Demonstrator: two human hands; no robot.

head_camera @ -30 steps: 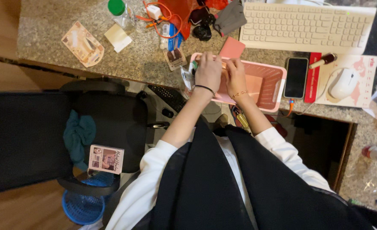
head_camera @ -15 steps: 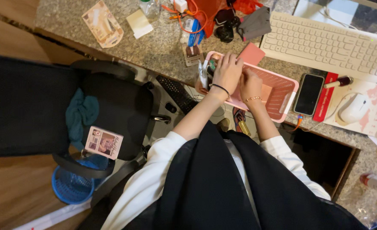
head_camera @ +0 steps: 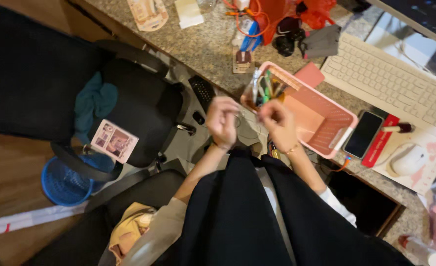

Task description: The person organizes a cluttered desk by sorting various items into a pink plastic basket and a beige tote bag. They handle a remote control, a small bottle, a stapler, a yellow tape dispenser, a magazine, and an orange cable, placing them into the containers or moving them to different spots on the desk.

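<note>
Both hands, left hand and right hand, have fingers curled shut, pinching a clear plastic bag.

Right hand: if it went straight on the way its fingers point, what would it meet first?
Probably the clear plastic bag it already pinches, then the pink basket rim behind; depth is unclear. The right hand points up-left.

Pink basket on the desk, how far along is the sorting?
Some looks done: the pink basket holds pens at its far end. In hand: the left hand and right hand hold a small clear bag between them. Left: a packet, cables and pouches lie loose on the desk.
</note>
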